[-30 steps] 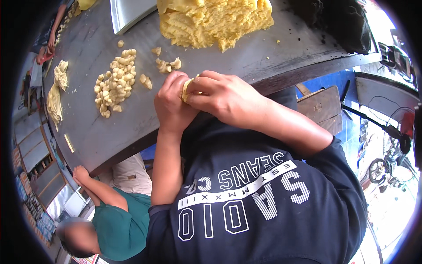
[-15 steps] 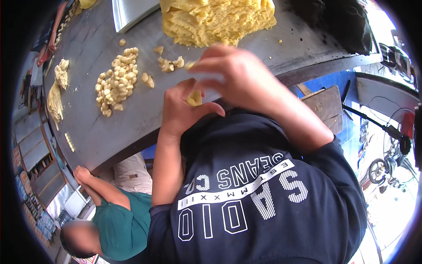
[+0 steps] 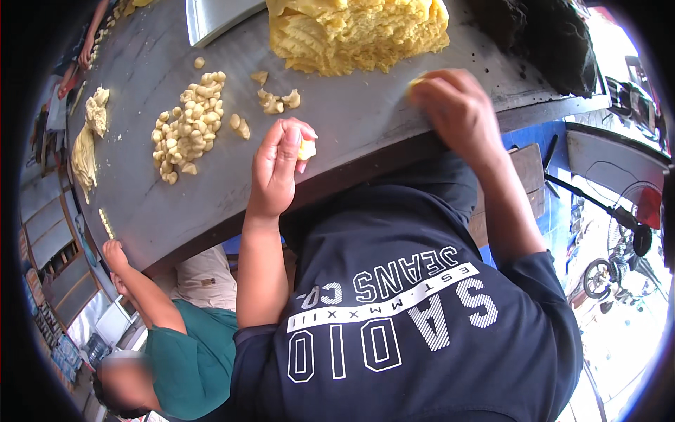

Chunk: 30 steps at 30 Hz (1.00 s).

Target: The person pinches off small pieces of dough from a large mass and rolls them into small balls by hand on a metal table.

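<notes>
Between the thumb and fingers of the left hand [image 3: 274, 169] sits a small yellow piece [image 3: 307, 149], partly covered by the fingers. From where I stand, I judge it to be light and soft, like dough: it should give under a firm press and keep the dents. It does not look slippery to me, but a hard squeeze could spoil its shape, so I would take it by the sides, with the pads of thumb and fingers. The bit [image 3: 416, 83] at the fingertips of the right hand [image 3: 460, 109] is yellow too, and probably as soft; a light pinch should be enough for it.

The left hand is narrow, closed on its piece, with the thumb uppermost and the forearm almost straight behind it. The right hand is well apart from it, back upward, fingers bent toward the left hand; it is blurred, yet it seems to pinch the bit. Whether it touches the table [image 3: 365, 126] I cannot tell.

Beyond the right hand, a little to its left, stands the yellow block [image 3: 358, 42]. Just beyond the left hand lie pale lumps [image 3: 278, 102], and to its left, a heap of balls [image 3: 190, 123].
</notes>
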{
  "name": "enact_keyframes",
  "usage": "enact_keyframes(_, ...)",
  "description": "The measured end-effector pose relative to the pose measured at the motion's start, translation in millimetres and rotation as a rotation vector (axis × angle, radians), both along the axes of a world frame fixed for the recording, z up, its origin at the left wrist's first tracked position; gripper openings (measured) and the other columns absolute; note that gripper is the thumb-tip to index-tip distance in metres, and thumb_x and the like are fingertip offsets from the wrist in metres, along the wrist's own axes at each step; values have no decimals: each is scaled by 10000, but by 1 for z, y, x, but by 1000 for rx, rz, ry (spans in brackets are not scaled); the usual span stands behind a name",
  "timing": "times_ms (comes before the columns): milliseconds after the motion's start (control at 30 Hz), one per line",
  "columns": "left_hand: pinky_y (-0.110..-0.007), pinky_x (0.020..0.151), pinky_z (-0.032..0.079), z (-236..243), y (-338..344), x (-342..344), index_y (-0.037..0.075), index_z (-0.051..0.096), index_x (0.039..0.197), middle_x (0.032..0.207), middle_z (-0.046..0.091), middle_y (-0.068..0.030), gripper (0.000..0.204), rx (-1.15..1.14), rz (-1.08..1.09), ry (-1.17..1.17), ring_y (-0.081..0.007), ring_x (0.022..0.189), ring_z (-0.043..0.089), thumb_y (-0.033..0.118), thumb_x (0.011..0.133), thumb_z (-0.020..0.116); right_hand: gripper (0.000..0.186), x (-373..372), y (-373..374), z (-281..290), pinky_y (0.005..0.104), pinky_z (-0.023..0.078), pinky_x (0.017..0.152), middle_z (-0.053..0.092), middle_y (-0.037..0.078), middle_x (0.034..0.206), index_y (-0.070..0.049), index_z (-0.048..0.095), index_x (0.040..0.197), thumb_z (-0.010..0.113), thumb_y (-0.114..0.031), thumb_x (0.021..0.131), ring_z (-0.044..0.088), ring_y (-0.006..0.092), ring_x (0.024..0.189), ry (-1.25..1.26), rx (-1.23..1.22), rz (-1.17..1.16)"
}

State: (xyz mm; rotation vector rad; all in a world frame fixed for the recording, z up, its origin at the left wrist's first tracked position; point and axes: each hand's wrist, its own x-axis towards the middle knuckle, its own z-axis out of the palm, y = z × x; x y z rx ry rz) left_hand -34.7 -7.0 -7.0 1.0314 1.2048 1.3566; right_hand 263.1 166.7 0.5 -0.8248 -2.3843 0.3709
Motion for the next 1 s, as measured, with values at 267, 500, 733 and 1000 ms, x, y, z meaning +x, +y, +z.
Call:
enact_keyframes(267,-236,698,444,6,3,13,58,696,1150,992,650,-6,210,29,14,115,-56,776,533,264,1190,683,167,-60,-8,-2,467,616,868,729,93,1033,-108,754,1162,768,-145,1000,730,339,1024,-21,-65,149)
enact_keyframes(500,-263,731,535,3,8,21,49,734,1083,895,687,40,442,-28,79,515,-59,792,600,38,789,1064,110,-70,-15,13,494,608,847,745,157,974,-55,754,1109,737,-138,1039,752,410,946,152,-363,206)
enact_keyframes(733,-335,689,577,14,17,24,53,730,886,794,753,-22,516,113,61,779,-105,757,710,173,610,1149,132,-77,-46,35,435,623,805,746,143,965,-26,738,1042,831,-53,952,781,359,890,170,-592,377)
enact_keyframes(1000,-440,681,587,12,9,31,77,672,862,803,734,-117,581,42,-45,775,-350,720,730,349,624,1127,393,-90,-49,39,481,625,892,741,183,1117,5,686,1124,926,-77,825,764,403,1060,158,-809,273)
